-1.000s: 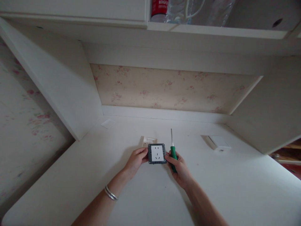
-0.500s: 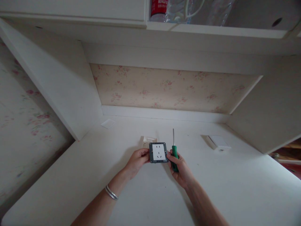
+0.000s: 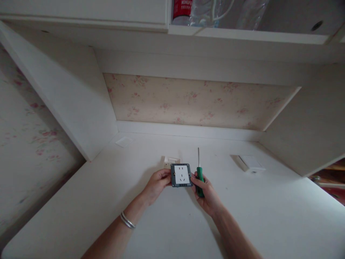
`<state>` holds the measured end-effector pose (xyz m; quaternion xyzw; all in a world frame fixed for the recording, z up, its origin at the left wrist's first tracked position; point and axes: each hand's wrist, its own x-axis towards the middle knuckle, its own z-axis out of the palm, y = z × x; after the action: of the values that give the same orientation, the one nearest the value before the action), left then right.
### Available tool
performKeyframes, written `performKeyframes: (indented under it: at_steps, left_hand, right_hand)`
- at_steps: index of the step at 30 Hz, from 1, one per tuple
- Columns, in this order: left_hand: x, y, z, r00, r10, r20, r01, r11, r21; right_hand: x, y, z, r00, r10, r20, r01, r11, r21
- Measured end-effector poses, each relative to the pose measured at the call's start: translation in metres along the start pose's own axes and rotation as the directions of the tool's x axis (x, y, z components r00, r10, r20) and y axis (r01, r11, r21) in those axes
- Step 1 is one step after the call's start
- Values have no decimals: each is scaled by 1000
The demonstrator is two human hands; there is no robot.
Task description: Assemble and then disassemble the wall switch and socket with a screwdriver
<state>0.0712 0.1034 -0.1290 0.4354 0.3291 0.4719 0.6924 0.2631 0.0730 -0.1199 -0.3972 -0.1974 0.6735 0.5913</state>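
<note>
A wall socket (image 3: 182, 175) with a white face, several slots and a dark grey frame is held up above the desk, its face toward me. My left hand (image 3: 156, 184) pinches the frame's left edge. The fingers of my right hand (image 3: 207, 194) touch its right edge, while the same hand grips a screwdriver (image 3: 199, 182) with a green handle, its metal shaft pointing away from me. Behind the socket a white mounting box (image 3: 169, 160) lies on the desk, partly hidden by it.
The white desk (image 3: 242, 212) spreads below, with a white switch or socket box (image 3: 252, 163) at right and a thin white plate (image 3: 123, 141) at back left. Overhead, a shelf (image 3: 248, 35) holds a red-labelled bottle (image 3: 182, 9) and clear plastic. Side panels (image 3: 61, 97) flank the desk.
Almost nothing differs. The socket tilts very slightly in my hands; both hands keep their grip and place.
</note>
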Motion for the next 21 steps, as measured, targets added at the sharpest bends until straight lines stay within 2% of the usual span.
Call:
performKeyframes:
  at_steps: [11,21]
  left_hand:
    - [-3,15,8,995,-32,-90,26,998,-64]
    - [-5,12,3,998,12,-57,-10,999,44]
  right_hand:
    - [0,0,-1,1000,-11,1,11,1000,6]
    - [1,-1,-1,999,-17,-30,17,1000,-2]
